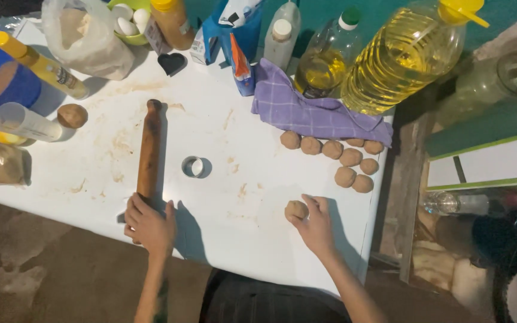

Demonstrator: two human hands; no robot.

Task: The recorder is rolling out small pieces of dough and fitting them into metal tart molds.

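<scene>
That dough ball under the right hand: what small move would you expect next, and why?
Probably the right hand slides the dough ball toward the bare middle of the table. The left hand already grips the rolling pin by its near end, and the other balls sit apart by the purple cloth.

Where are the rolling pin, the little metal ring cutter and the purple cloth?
rolling pin (149,149), head view, middle of the wooden barrel.
metal ring cutter (185,167), head view, left side of the rim.
purple cloth (306,110), head view, centre of the checked fabric.
</scene>
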